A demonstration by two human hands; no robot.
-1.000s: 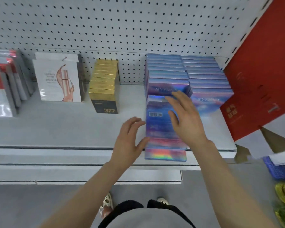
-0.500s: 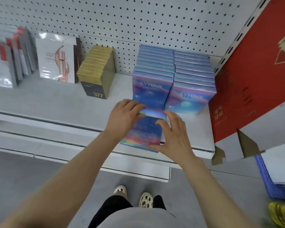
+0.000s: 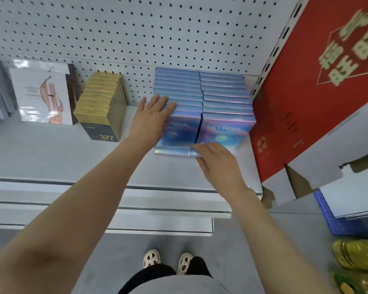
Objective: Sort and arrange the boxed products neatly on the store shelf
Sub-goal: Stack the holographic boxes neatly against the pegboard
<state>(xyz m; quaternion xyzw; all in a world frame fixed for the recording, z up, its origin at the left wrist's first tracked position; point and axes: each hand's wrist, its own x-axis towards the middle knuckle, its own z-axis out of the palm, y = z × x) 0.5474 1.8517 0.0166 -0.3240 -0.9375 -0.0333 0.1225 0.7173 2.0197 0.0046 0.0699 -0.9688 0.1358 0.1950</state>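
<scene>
Since half a second ago the loose blue SYRINX box (image 3: 173, 150) has gone from lying flat at the shelf (image 3: 51, 153) edge to standing against the front of the left blue row (image 3: 177, 92). The left hand (image 3: 151, 122) lies flat, fingers straight, against that row's side. The right hand (image 3: 218, 161) presses the box's right end with its fingertips. The right blue row (image 3: 225, 96) stands just beside. A blue crate (image 3: 327, 215) at right holds a white carton (image 3: 355, 198).
</scene>
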